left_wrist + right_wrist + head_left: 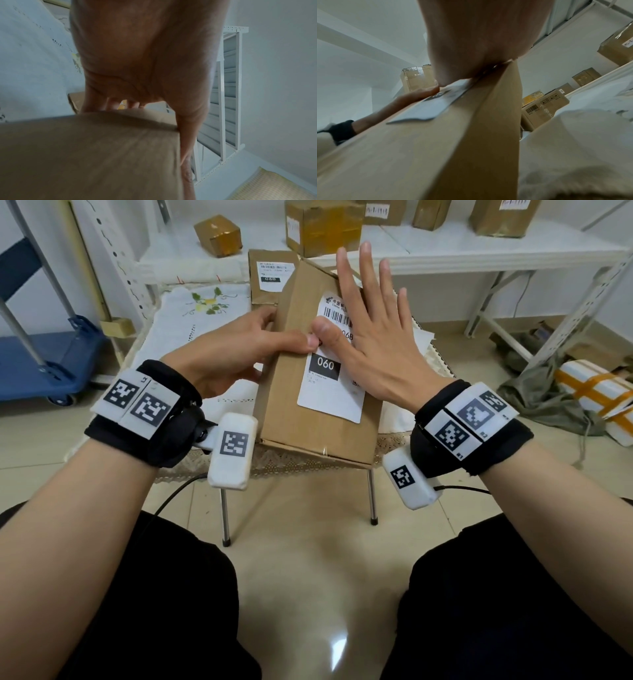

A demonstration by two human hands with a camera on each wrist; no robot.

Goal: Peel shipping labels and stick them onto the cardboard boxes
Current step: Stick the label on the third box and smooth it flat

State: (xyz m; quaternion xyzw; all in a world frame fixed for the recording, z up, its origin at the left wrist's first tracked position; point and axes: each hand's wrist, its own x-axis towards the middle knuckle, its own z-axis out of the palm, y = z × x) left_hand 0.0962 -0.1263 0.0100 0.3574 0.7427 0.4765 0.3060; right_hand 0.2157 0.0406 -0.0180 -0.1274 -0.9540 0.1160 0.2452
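A long brown cardboard box (291, 392) lies tilted on a small cloth-covered table (178, 337). A white shipping label (334, 381) marked 060 sits on its top face. My left hand (239, 350) grips the box's left side, thumb on top by the label's edge, fingers curled around the side. My right hand (373, 337) lies flat with straight, spread fingers on the label's upper right part. The right wrist view shows the label (426, 109) on the box (436, 155) under the palm. In the left wrist view the box (85, 155) fills the lower frame.
A second labelled box (269, 277) stands behind the held one. More taped boxes (323, 227) sit on the white shelf (479, 244) at the back. A blue cart (41, 361) is at left; a wrapped white parcel (596, 395) lies on the floor at right.
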